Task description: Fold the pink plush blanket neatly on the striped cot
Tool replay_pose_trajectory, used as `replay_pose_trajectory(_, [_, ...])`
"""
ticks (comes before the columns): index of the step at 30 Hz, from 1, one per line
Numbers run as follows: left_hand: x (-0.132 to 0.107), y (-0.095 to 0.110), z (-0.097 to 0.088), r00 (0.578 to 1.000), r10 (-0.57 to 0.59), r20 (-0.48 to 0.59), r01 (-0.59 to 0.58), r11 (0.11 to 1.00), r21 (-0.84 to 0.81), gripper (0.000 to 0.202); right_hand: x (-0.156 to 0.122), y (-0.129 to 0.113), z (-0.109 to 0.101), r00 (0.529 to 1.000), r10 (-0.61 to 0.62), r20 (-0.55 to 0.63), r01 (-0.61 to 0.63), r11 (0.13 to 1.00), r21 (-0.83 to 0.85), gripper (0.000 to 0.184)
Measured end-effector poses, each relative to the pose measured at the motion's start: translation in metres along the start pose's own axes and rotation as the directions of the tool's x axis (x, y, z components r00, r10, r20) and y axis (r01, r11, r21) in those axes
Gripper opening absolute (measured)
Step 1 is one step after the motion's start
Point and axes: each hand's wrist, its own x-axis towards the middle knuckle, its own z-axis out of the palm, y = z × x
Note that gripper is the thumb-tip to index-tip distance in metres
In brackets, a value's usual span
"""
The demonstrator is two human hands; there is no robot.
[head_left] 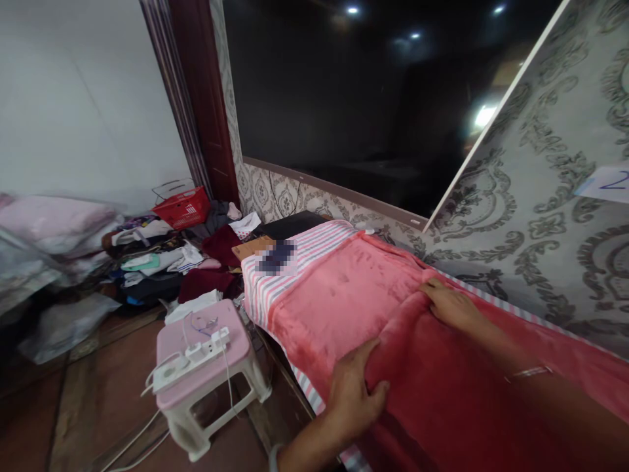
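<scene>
A plush blanket [442,387], deep red on the near layer and pinkish red beyond, lies over a long surface with a folded edge running across it. At the left end of that fold my left hand [351,396] grips the blanket, its thumb on top and its other fingers along the side. My right hand [452,308] is closed on the fold's far end, near the wall, fingers bent over the cloth. A striped pink, grey and white cloth [322,239] shows beneath the blanket. A dark, pixelated item [278,257] rests on the stripes.
At left stands a pink-topped stool [211,373] carrying a power strip [189,360] with trailing cords. Piled clothes [157,262] and a red basket [181,208] lie beyond. A large dark screen [368,98] hangs on the patterned wall, close behind the blanket.
</scene>
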Motion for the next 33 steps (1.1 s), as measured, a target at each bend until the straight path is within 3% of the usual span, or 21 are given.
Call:
replay_pose_trajectory(2, [-0.003, 0.002, 0.006, 0.998, 0.049, -0.033, -0.052, 0.994, -0.095, 0.063, -0.011, 0.001, -0.007, 0.992, 0.082, -0.096, -0.078, 0.996, 0.042, 0.046])
replay_pose_trajectory(4, [-0.005, 0.006, 0.011, 0.995, 0.078, -0.062, -0.086, 0.985, -0.150, 0.058, -0.022, 0.002, -0.016, 0.954, 0.206, -0.219, -0.182, 0.975, 0.126, 0.044])
replay_pose_trajectory(8, [-0.006, 0.032, 0.008, 0.978, 0.182, -0.097, -0.199, 0.959, -0.200, 0.054, -0.039, 0.000, -0.056, 0.787, 0.338, -0.517, -0.202, 0.932, 0.301, 0.040])
replay_pose_trajectory(11, [0.002, 0.060, -0.017, 0.941, 0.290, -0.174, -0.318, 0.934, -0.163, 0.051, -0.030, -0.012, -0.104, 0.682, 0.346, -0.645, -0.172, 0.932, 0.318, 0.032])
replay_pose_trajectory(14, [0.018, 0.076, -0.058, 0.887, 0.352, -0.299, -0.379, 0.925, -0.035, 0.049, 0.006, -0.033, -0.142, 0.661, 0.315, -0.681, -0.123, 0.941, 0.317, 0.030])
replay_pose_trajectory(16, [0.033, 0.069, -0.089, 0.859, 0.349, -0.373, -0.347, 0.935, 0.077, 0.052, 0.039, -0.052, -0.147, 0.705, 0.271, -0.655, -0.065, 0.945, 0.321, 0.034])
replay_pose_trajectory(18, [0.047, 0.046, -0.114, 0.829, 0.328, -0.453, -0.279, 0.944, 0.174, 0.054, 0.067, -0.074, -0.131, 0.798, 0.189, -0.572, -0.004, 0.951, 0.309, 0.040])
replay_pose_trajectory(20, [0.057, 0.013, -0.128, 0.813, 0.293, -0.503, -0.187, 0.950, 0.251, 0.056, 0.084, -0.095, -0.100, 0.895, 0.062, -0.442, 0.082, 0.951, 0.299, 0.051])
replay_pose_trajectory(23, [0.058, -0.031, -0.128, 0.807, 0.301, -0.508, -0.083, 0.910, 0.406, 0.056, 0.082, -0.118, -0.048, 0.975, -0.111, -0.194, 0.169, 0.933, 0.317, 0.066])
replay_pose_trajectory(26, [0.044, -0.049, -0.113, 0.817, 0.423, -0.392, -0.139, 0.804, 0.578, 0.043, 0.058, -0.125, -0.017, 0.996, -0.082, 0.028, 0.070, 0.951, 0.301, 0.059])
replay_pose_trajectory(29, [0.031, -0.047, -0.099, 0.860, 0.458, -0.226, -0.219, 0.731, 0.647, 0.034, 0.030, -0.119, -0.014, 0.997, -0.060, 0.054, 0.041, 0.953, 0.299, 0.058])
replay_pose_trajectory(33, [0.028, -0.047, -0.098, 0.882, 0.430, -0.195, -0.208, 0.724, 0.658, 0.034, -0.010, -0.105, -0.019, 0.996, -0.024, 0.088, -0.003, 0.955, 0.297, 0.060])
